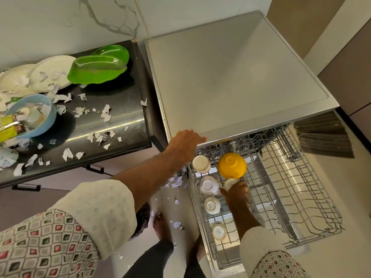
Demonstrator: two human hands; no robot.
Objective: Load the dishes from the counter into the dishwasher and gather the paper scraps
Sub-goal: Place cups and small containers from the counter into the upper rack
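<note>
Reaching into rack (305,177), right hand (237,194) grips cup (228,182).

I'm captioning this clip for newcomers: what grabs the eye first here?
The bright yellow bowl, upside down in the pulled-out dishwasher rack, where the right hand grips a white cup. Next, the green dishes and torn paper scraps strewn across the dark counter on the left.

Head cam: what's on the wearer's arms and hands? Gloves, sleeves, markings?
No gloves: the left hand and right hand are bare. The left sleeve and right sleeve are loose cream fabric with a faint diamond weave, ending mid-forearm.
</note>
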